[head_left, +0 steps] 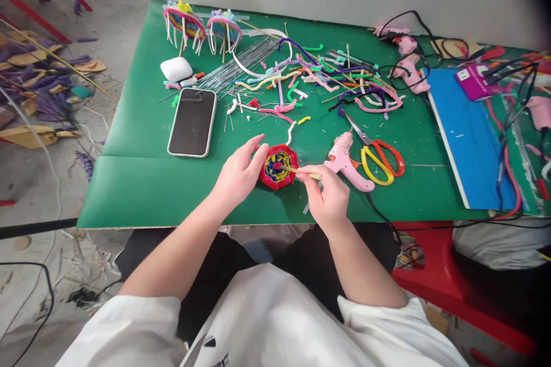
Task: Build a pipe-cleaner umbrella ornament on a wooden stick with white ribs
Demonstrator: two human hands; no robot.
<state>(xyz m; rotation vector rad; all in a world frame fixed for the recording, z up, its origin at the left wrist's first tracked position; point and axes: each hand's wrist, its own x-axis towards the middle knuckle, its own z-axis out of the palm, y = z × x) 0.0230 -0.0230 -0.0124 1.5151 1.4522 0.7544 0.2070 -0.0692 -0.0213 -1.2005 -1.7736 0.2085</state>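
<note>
A small woven octagon (279, 167) of red, yellow and blue pipe cleaners lies near the front of the green table (142, 183). My left hand (239, 174) grips its left rim, fingers curled round it. My right hand (326, 195) pinches a thin wooden stick (301, 171) whose tip touches the octagon's centre. A pink glue gun (346, 162) lies just right of my right hand, with orange and yellow scissors (379, 157) beside it.
A phone (192, 121) lies face up at the left, a white earbud case (176, 69) behind it. Two finished umbrella-like pieces (202, 24) stand at the back. Loose pipe cleaners (318, 77) litter the middle. A blue board (469, 132), cables and more glue guns fill the right.
</note>
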